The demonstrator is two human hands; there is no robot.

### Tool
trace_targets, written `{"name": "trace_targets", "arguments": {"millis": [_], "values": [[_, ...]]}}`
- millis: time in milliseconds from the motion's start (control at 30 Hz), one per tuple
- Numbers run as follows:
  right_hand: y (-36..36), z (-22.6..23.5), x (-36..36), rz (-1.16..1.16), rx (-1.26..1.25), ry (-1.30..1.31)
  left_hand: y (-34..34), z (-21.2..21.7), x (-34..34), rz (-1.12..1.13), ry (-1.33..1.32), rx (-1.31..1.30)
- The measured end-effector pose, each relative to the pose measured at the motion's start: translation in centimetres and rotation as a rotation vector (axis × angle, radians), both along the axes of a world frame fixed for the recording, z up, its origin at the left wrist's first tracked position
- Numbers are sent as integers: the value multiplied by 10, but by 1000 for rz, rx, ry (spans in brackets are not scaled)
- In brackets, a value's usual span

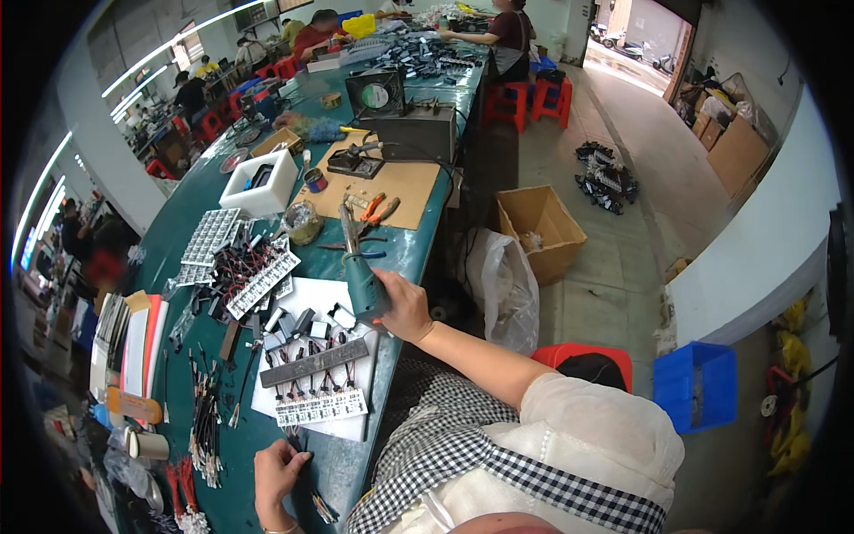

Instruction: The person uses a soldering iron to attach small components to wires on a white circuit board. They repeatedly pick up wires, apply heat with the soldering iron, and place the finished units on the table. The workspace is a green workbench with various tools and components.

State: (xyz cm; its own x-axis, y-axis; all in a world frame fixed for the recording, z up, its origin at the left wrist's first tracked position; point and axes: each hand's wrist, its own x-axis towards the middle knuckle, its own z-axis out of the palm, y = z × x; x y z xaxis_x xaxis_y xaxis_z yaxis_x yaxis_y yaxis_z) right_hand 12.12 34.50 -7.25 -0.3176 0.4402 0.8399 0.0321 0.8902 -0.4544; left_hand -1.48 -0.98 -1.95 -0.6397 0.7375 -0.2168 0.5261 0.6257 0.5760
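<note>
My right hand (405, 307) is closed around a green heat gun (363, 283), whose metal nozzle points away over the bench. Below the gun, a white pad (307, 294) carries a strip of white circuit boards (320, 408), a grey bar (316, 363) lying across wires, and several small black-cased parts (305, 320). My left hand (277, 470) is pinched just in front of the board strip, beside a bundle of thin dark wires (322, 507). Whether the fingertips grip one of these wires cannot be made out.
Orange-handled pliers (382, 212), a soldering iron stand (356, 165) and a tin (302, 222) stand farther along the green bench (405, 254). Wire bundles (206, 427) lie at left. A carton (538, 227) and blue bin (694, 387) are on the right. Other people sit at the far end.
</note>
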Motion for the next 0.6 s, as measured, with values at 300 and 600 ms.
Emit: {"name": "trace_targets", "arguments": {"millis": [300, 600], "values": [[-2, 1, 2, -19, -12, -27, -2, -5, -3, -13, -51, 10], [-4, 5, 4, -23, -19, -5, -1, -4, -2, 14, -48, 13]]}}
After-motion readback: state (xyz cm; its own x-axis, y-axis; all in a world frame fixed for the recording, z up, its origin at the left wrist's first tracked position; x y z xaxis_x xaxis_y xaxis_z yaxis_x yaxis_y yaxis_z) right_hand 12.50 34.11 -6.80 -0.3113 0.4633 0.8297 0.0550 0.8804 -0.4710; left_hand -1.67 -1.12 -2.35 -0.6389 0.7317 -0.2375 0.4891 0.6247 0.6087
